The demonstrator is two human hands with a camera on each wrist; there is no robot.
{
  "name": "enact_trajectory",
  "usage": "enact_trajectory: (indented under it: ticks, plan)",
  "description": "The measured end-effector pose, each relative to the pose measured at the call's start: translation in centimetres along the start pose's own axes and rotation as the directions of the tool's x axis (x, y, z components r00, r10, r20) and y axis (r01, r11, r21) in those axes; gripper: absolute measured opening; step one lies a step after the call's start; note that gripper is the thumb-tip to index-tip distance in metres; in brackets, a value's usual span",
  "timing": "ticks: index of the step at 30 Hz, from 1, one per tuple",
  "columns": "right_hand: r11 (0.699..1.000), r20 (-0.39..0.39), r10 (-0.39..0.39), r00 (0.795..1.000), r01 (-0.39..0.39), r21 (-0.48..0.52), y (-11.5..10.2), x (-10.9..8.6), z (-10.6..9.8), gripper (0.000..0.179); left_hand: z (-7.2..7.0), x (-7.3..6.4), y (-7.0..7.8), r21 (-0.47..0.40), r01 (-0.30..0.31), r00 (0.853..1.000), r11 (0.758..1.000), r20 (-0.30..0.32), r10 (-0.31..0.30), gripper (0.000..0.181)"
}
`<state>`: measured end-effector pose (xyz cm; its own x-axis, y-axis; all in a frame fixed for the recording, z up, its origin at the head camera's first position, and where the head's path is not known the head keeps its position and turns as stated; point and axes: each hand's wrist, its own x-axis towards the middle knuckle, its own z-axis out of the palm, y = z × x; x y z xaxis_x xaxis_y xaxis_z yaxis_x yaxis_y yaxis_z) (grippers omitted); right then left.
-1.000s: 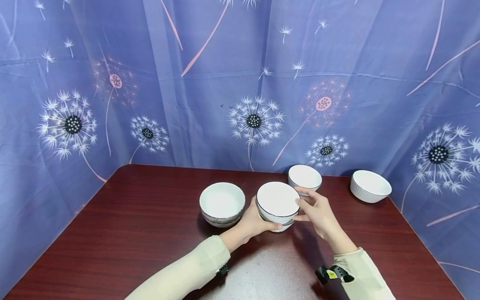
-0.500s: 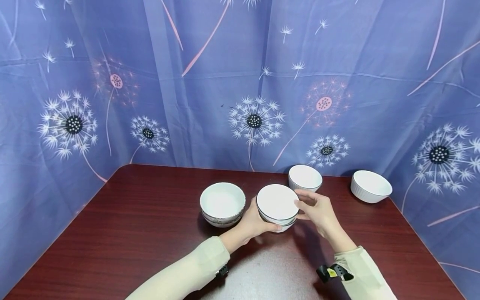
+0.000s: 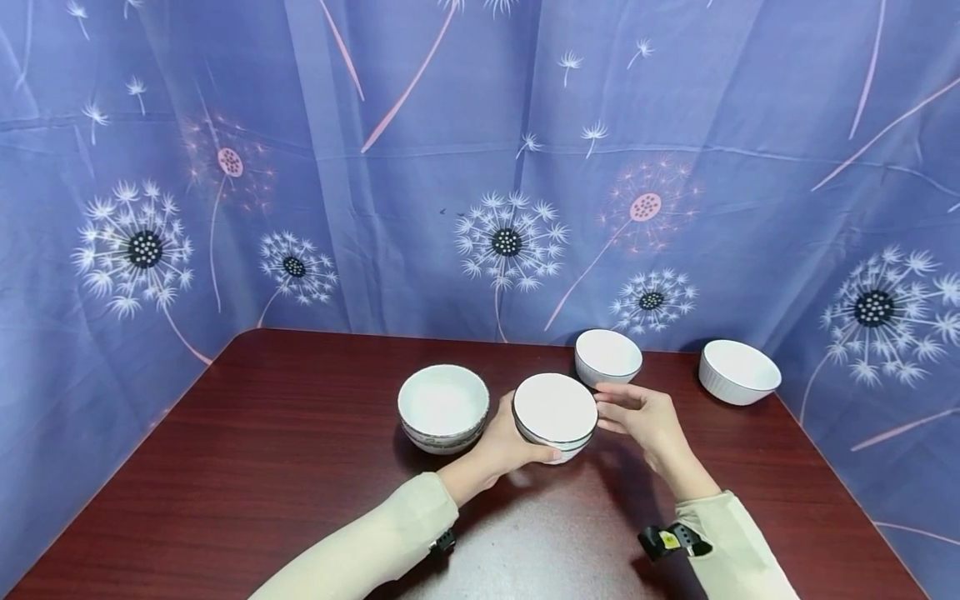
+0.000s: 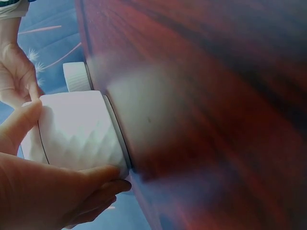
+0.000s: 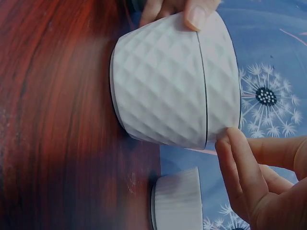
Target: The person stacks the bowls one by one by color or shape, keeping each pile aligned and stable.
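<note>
Two white bowls with dark rims stand nested; the upper bowl (image 3: pixel 555 407) sits inside the lower bowl (image 5: pixel 158 81), whose outside has a raised diamond pattern. My left hand (image 3: pixel 504 443) grips the stack from the left, thumb across the front and fingers round the far side. At the right side of the upper bowl is my right hand (image 3: pixel 647 423). Its fingers are fairly straight, with the fingertips (image 5: pixel 233 135) right at the bowl's wall near the rim. The stack's foot is at the dark red table (image 3: pixel 300 467).
Left of my hands stands another stack of bowls (image 3: pixel 444 408) with patterned outsides. A ribbed white bowl (image 3: pixel 608 357) is just behind my right hand, and another ribbed bowl (image 3: pixel 739 372) sits at the back right corner. A blue dandelion-print curtain (image 3: pixel 405 208) hangs behind the table.
The upper bowl has sunk lower into the bowl beneath it. My right hand has loosened and shifted slightly right, off its rim. My left hand has kept its hold.
</note>
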<state>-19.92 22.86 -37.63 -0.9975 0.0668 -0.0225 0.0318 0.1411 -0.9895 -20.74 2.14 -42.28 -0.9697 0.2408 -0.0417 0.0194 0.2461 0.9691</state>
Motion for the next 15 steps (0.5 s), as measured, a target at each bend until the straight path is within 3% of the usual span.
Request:
enact_trajectory:
  ticks: [15]
  plan:
    - [0.999, 0.135, -0.042, 0.990, 0.045, -0.019, 0.8, 0.6, -2.5, 0.047, -0.1, 0.1, -0.3, -0.003, -0.028, 1.000, 1.000, -0.001, 0.028, 0.115]
